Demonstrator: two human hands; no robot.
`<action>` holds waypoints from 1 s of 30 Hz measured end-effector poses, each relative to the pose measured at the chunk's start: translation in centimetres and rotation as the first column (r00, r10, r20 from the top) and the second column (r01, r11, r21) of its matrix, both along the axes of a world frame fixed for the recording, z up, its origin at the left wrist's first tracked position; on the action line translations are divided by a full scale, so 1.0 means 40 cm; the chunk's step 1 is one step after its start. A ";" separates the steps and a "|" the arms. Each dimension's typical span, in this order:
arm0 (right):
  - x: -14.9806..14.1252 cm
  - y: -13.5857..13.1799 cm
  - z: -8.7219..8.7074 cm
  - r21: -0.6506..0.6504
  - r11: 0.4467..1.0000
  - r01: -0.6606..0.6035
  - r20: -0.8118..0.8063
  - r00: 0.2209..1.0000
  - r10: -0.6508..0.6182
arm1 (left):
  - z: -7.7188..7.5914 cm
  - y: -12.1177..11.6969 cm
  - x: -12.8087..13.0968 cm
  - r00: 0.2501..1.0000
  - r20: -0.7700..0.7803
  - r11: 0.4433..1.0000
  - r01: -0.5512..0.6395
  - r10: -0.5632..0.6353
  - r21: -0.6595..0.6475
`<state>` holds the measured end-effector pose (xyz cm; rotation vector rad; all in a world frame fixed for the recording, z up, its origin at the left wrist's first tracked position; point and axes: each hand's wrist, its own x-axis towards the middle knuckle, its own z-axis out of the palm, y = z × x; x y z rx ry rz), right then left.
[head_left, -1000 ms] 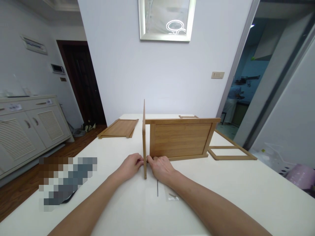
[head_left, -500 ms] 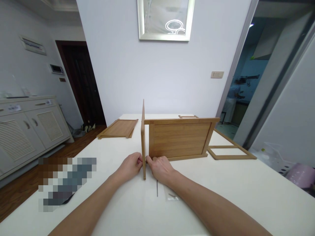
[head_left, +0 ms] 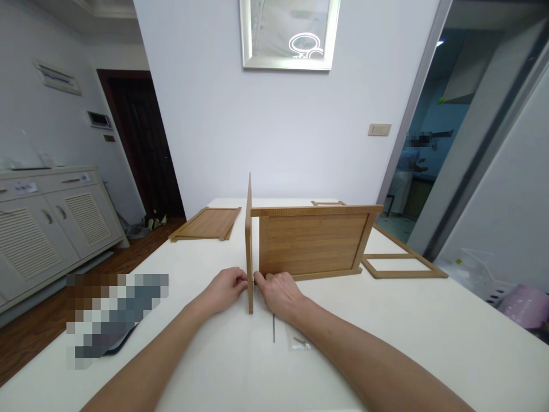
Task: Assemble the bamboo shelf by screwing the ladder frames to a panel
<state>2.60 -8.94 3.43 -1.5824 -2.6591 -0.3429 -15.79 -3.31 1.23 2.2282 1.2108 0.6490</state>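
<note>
A narrow wooden frame piece (head_left: 249,246) stands upright on edge, seen nearly end-on. To its right a wooden panel (head_left: 313,243) stands on its long side, its top rail meeting the upright piece. My left hand (head_left: 228,288) is closed at the left face of the upright piece, low down, fingertips pinched against it; whatever they hold is hidden. On the other side my right hand (head_left: 281,290) is closed near the panel's lower left corner, with a small dark bit at its fingertips that I cannot make out. A thin metal rod (head_left: 274,329) lies just below my right hand.
A small clear plastic bag (head_left: 301,343) with little parts lies by my right forearm. Flat wooden panels (head_left: 208,223) lie at the back left, an open wooden frame (head_left: 398,277) at the right. A blurred-out dark object (head_left: 124,337) lies left. Another person (head_left: 405,171) stands beyond the doorway.
My left hand's fingers have shifted slightly at the upright piece. My right hand and the wooden parts look almost the same.
</note>
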 end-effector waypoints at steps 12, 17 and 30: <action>-0.001 0.001 -0.001 0.014 1.000 -0.005 0.003 1.000 0.005 | -0.013 -0.003 0.007 0.994 -0.109 0.990 -0.011 0.026 0.138; -0.001 0.001 0.001 0.024 0.999 -0.021 0.003 1.000 0.021 | -0.002 -0.014 0.013 0.991 -0.123 0.981 -0.033 0.058 0.194; 0.001 -0.001 0.000 0.022 1.000 -0.016 0.009 1.000 0.016 | -0.001 0.001 -0.002 1.000 -0.031 0.999 0.001 0.000 0.033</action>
